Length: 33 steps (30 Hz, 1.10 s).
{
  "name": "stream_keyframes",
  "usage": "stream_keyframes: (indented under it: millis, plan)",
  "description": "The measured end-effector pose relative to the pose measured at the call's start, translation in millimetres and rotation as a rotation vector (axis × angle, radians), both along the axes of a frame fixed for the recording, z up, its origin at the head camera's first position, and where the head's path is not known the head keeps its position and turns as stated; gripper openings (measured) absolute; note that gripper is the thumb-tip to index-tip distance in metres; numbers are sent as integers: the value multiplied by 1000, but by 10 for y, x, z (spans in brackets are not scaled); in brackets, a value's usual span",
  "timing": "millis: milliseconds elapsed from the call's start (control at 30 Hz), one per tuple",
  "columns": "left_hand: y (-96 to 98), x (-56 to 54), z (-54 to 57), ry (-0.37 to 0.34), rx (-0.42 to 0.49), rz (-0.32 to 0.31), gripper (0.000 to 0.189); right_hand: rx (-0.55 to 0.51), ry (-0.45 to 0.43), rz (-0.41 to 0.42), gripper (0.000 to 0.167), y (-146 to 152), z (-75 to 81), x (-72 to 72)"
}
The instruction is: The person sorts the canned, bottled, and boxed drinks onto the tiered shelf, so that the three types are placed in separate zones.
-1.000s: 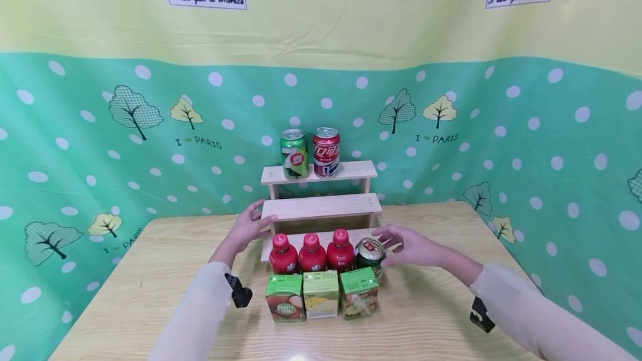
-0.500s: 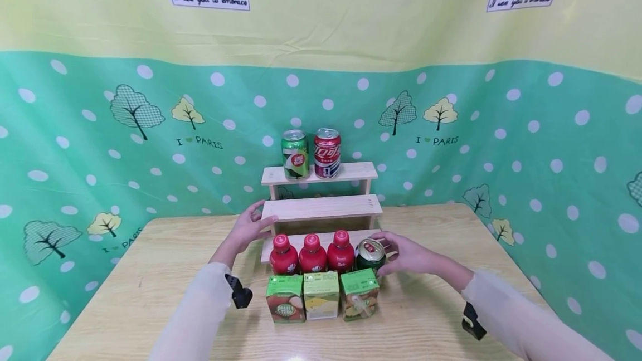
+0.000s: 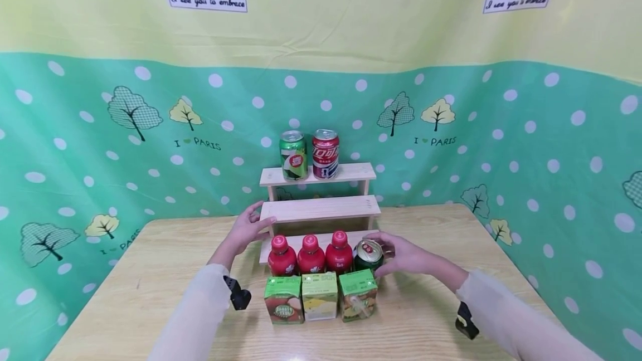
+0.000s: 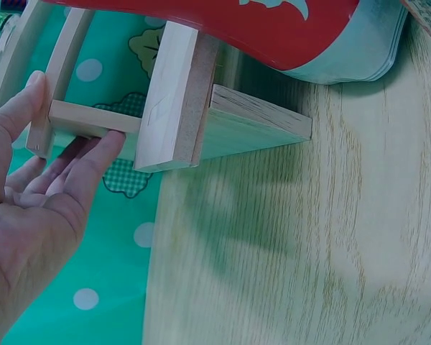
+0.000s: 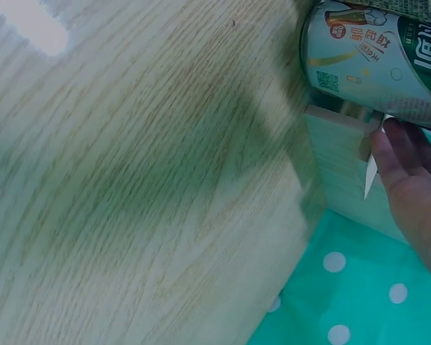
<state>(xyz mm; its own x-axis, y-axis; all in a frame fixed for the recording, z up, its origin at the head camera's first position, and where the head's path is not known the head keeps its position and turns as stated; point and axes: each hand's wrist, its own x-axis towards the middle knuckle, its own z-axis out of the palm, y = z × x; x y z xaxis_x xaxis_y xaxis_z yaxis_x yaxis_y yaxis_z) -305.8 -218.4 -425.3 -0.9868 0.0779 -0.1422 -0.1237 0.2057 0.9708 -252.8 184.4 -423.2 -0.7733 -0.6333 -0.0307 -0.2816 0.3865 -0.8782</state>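
My left hand point(image 3: 247, 228) holds the left end of a three-step wooden shelf point(image 3: 321, 209), thumb on the middle board and fingers at its side support, as the left wrist view point(image 4: 47, 162) also shows. At the lower right of the shelf, my right hand point(image 3: 403, 253) grips a dark green drink can point(image 3: 368, 254) with a gold top, fingers behind it and thumb in front. In the right wrist view the can point(image 5: 377, 61) shows its pale printed lower part. Left of it stand three red bottles point(image 3: 311, 255), with three juice cartons point(image 3: 320, 297) in front.
A green soda can point(image 3: 293, 156) and a red cola can point(image 3: 325, 154) stand on the top board. The wooden table point(image 3: 165, 283) reaches back to a green dotted curtain point(image 3: 210, 105) behind and at both sides.
My right hand has moved left and closed round the dark green can. My left hand stays on the shelf; the bottles, cartons and upper cans keep their places.
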Motion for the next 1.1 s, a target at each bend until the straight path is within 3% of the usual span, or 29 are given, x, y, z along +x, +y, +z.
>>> stream_keyframes:
  millis: [400, 1100]
  plan:
    - [-10, 16, -18, 7, -2, -10, 82, -6, -49, 47, 84, -56, -7, 0]
    - [1, 7, -5, 2, -4, -7, 82, -55, 55, -69, 75, 59, -54, 132]
